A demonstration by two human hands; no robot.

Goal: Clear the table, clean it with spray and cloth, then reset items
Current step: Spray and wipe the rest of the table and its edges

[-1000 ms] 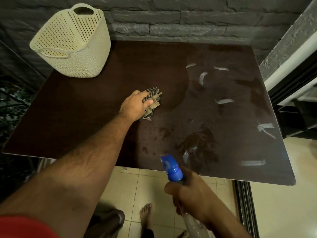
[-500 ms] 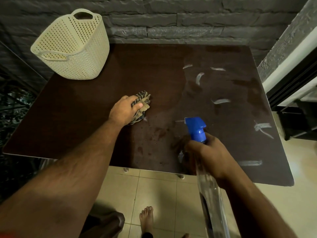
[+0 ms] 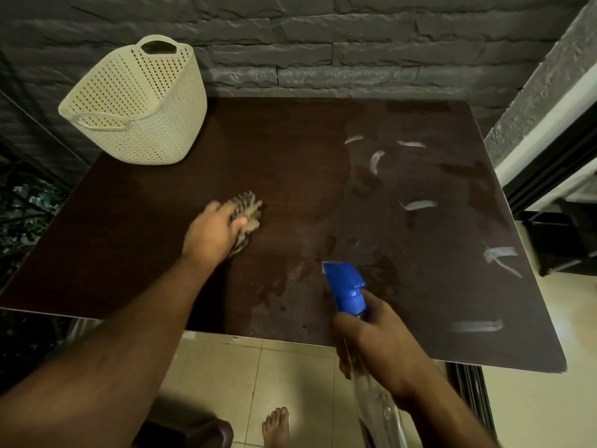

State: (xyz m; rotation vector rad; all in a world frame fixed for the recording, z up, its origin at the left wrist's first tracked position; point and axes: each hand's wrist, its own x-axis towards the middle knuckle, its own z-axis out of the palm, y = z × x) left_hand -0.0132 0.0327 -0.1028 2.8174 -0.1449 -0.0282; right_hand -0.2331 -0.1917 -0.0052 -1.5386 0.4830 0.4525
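The left hand [image 3: 213,232] squeezes the bunched cloth [image 3: 247,213] down on the table [image 3: 290,163], in front of the basket [image 3: 139,105], to rub it, while the right hand [image 3: 371,331] grips the spray bottle [image 3: 347,287] aimed nearby to wet it.

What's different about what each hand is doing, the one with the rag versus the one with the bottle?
The left hand presses a crumpled striped cloth flat onto the dark table, well in from the edge; the right hand holds a spray bottle in the air over the near edge. The left hand looks motion-blurred, the right sharper. Both grip a cleaning tool.
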